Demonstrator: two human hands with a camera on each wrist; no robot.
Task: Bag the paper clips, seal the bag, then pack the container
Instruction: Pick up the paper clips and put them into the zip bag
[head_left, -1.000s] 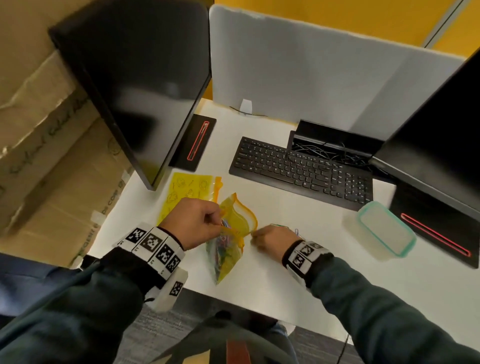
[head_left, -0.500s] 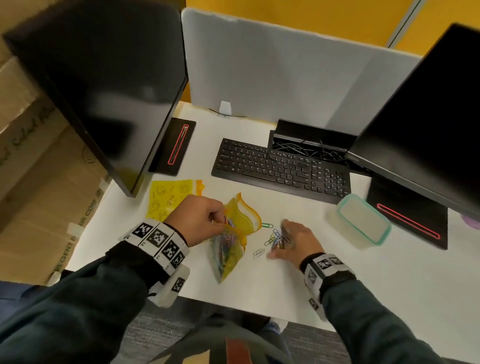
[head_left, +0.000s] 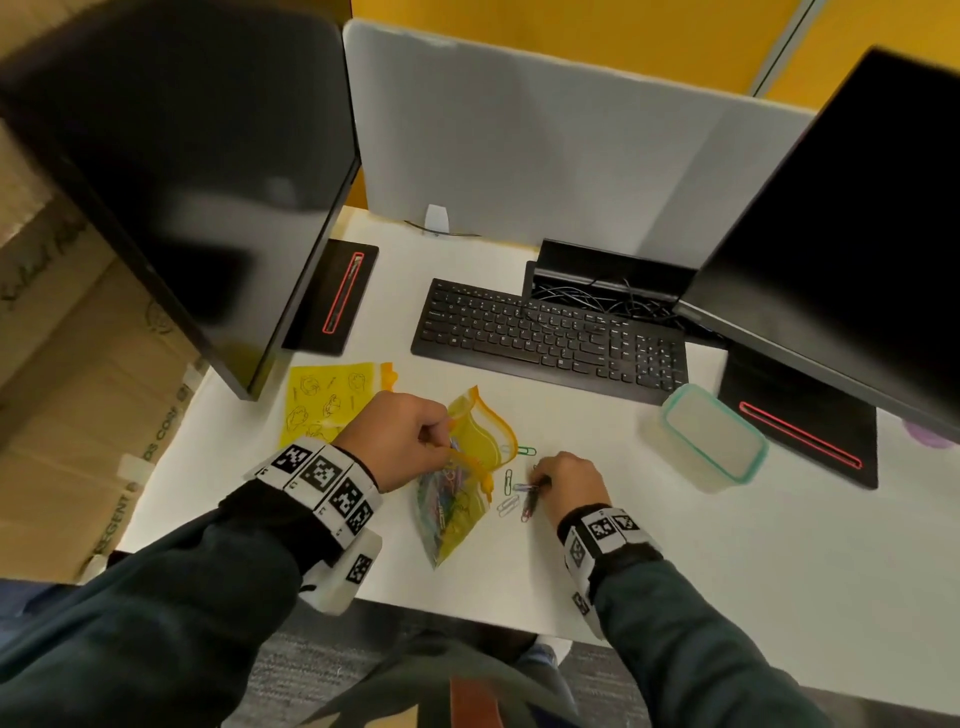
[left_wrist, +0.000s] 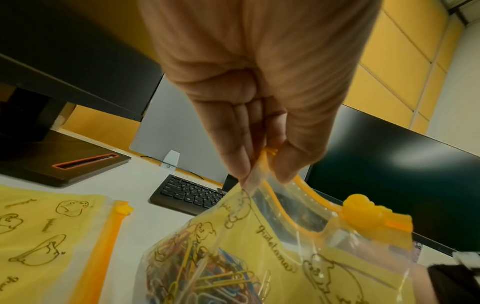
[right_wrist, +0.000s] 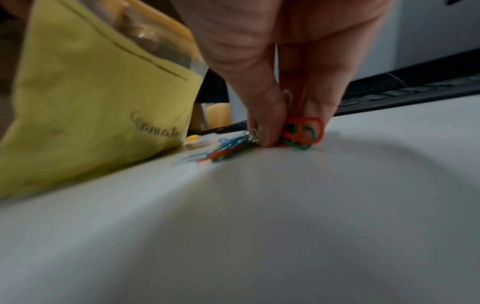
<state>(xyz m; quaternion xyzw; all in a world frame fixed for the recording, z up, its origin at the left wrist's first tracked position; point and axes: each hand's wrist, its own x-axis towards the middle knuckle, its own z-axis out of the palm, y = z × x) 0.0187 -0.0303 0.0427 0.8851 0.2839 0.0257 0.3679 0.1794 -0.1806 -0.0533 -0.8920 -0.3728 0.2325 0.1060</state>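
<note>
A yellow zip bag (head_left: 457, 488) (left_wrist: 272, 257) (right_wrist: 91, 98) with coloured paper clips inside stands on the white desk, its mouth open. My left hand (head_left: 400, 441) (left_wrist: 259, 123) pinches the bag's orange zip edge and holds it up. Its orange slider (left_wrist: 376, 214) sits at one end. To the bag's right, my right hand (head_left: 566, 483) (right_wrist: 285, 115) pinches a small bunch of loose paper clips (head_left: 527, 499) (right_wrist: 301, 133) against the desk. A few more clips (head_left: 524, 451) lie beside it. The clear container (head_left: 711, 436) with a teal rim stands open at the right.
A second yellow zip bag (head_left: 327, 400) (left_wrist: 52, 236) lies flat left of my left hand. A black keyboard (head_left: 550, 340) lies behind the bags. Two dark monitors on black bases (head_left: 332, 296) (head_left: 800, 421) flank the desk. A grey divider (head_left: 545, 145) closes the back.
My right hand moved from the bag's mouth to the loose clips on the desk and closed its fingers on a bunch. My left hand kept holding the bag open.
</note>
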